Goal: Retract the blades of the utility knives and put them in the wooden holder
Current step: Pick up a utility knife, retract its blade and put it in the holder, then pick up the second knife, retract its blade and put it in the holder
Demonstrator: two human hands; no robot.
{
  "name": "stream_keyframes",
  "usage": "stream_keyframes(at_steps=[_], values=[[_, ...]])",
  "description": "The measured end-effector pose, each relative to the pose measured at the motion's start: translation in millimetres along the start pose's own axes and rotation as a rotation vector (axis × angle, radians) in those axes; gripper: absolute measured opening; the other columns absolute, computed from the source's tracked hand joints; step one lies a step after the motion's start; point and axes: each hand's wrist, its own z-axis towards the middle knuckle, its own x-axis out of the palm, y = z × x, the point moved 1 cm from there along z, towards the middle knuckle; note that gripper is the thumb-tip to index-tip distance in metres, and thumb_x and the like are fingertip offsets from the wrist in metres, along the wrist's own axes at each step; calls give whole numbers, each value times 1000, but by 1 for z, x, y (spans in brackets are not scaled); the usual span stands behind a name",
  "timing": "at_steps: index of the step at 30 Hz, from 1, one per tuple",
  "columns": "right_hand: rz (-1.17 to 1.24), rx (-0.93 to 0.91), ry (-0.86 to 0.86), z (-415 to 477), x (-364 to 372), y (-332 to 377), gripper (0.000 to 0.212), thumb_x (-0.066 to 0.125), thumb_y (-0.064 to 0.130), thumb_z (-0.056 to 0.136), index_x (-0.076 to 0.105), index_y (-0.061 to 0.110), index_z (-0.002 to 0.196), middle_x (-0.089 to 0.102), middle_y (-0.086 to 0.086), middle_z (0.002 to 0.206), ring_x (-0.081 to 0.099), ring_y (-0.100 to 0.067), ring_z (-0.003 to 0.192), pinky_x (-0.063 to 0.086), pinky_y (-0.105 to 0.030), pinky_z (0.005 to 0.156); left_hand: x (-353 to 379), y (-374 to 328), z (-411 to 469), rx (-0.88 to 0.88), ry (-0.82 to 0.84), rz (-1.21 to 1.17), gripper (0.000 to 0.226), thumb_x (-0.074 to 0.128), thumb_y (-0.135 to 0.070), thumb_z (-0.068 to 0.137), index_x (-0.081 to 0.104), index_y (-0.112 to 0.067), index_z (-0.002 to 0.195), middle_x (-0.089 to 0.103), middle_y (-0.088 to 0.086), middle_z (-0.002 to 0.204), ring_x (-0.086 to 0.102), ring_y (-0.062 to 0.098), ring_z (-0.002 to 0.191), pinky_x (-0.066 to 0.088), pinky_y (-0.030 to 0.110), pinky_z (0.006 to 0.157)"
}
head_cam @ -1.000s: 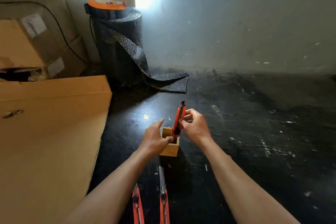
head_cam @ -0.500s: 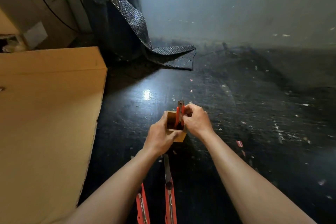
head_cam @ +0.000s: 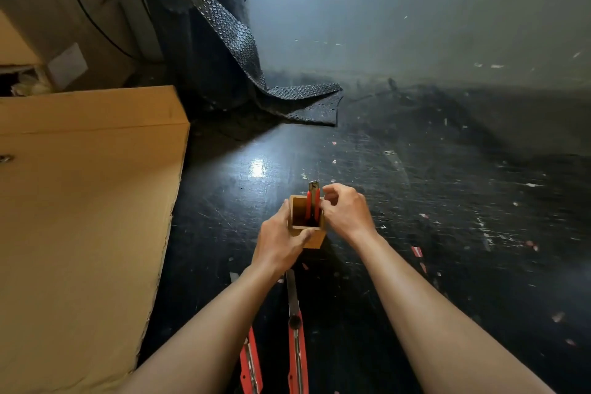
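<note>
Your left hand [head_cam: 279, 241] wraps the near left side of the wooden holder [head_cam: 309, 238], thumb laid across its front face and fingers curled on the left wall, so the box is firmly gripped and stands upright on the black floor [head_cam: 431, 201]. Inside it sits a red utility knife [head_cam: 312, 201], its long axis close to vertical, leaning against the far right corner of the holder. The dark metal tip end points up and pokes above the rim; the lower end is lost in the shadow of the box.

Your right hand [head_cam: 347, 213] is just beside the knife on the right, fingers loosely curled with the thumb and forefinger tips at the upper part of the handle. You cannot tell whether they are pinching the knife or merely touching it.

Two more red knives lie flat on the floor between your forearms, close to you. The one on the right [head_cam: 296, 345] has its long axis running away from you, with the grey blade extended and pointing toward the holder, ending just short of your left wrist. The one on the left [head_cam: 251, 361] lies roughly parallel, its far end hidden under your left forearm.

A large cardboard box [head_cam: 83, 217] fills the left side, and a roll of dark bubble wrap [head_cam: 204, 41] stands by the wall.
</note>
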Motion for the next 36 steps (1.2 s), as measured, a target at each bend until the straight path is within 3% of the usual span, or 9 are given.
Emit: stream_keyframes(at_steps=[4, 6, 9, 13, 18, 23, 28, 32, 36], values=[[-50, -38, 5, -20, -10, 0, 39, 64, 21, 98, 61, 10, 135, 72, -10, 124, 68, -27, 115, 56, -38, 93, -6, -2, -16, -55, -50, 51, 79, 80, -33, 87, 43, -8, 153, 61, 12, 144, 57, 27, 135, 48, 42, 110], [-74, -43, 1, -35, -12, -2, 34, 64, 24, 98, 63, 12, 130, 73, -8, 120, 69, -26, 111, 57, -38, 89, -11, -1, -31, -85, -72, 63, 85, 80, -35, 87, 38, -8, 155, 53, 14, 152, 51, 28, 141, 45, 47, 114], [-120, -42, 39, -61, -12, -4, 31, 62, 25, 97, 64, 16, 127, 72, -7, 119, 68, -25, 110, 59, -42, 91, -16, 0, -60, -95, -98, 69, 71, 79, -33, 88, 50, -11, 149, 60, 11, 146, 58, 24, 134, 50, 44, 110], [-201, 1, 145, -99, 1, -18, 33, 64, 27, 95, 64, 19, 127, 72, -6, 122, 68, -25, 113, 57, -47, 94, -13, 7, -101, -124, -52, 123, 54, 78, -29, 88, 61, -13, 137, 69, 7, 131, 66, 18, 119, 55, 30, 98], [-223, 104, 338, -143, 30, -41, 40, 66, 29, 92, 63, 23, 132, 70, -6, 125, 67, -25, 114, 56, -45, 95, 1, 21, -135, -283, 94, 198, 43, 80, -28, 85, 70, -16, 125, 74, 1, 117, 71, 15, 107, 60, 34, 94], [-162, 183, 477, -176, 57, -58, 38, 68, 26, 91, 66, 21, 129, 71, -5, 124, 69, -21, 109, 58, -40, 92, 18, 34, -153, -377, 212, 210, 20, 76, -13, 88, 77, -17, 107, 79, 1, 100, 74, 14, 96, 63, 33, 86], [42, 253, 494, -195, 67, -66, 23, 67, 27, 93, 71, 23, 116, 75, 0, 100, 73, -13, 89, 63, -41, 84, 29, 40, -162, -437, 190, 73, 24, 77, -8, 88, 76, -13, 111, 78, 1, 104, 69, 4, 84, 59, 20, 77], [141, 267, 473, -203, 63, -72, 20, 65, 20, 96, 67, 25, 116, 73, 2, 98, 75, -10, 85, 64, -36, 80, 29, 39, -167, -530, 178, -108, 25, 74, -3, 90, 73, -15, 112, 76, 1, 102, 73, 12, 94, 64, 35, 87], [267, 276, 419, -207, 55, -70, 18, 71, 20, 93, 68, 29, 109, 74, 6, 98, 75, -4, 83, 63, -25, 71, 23, 32, -170, -524, 155, -222, 27, 76, -3, 88, 74, -14, 113, 76, 1, 102, 74, 13, 95, 65, 35, 83]])
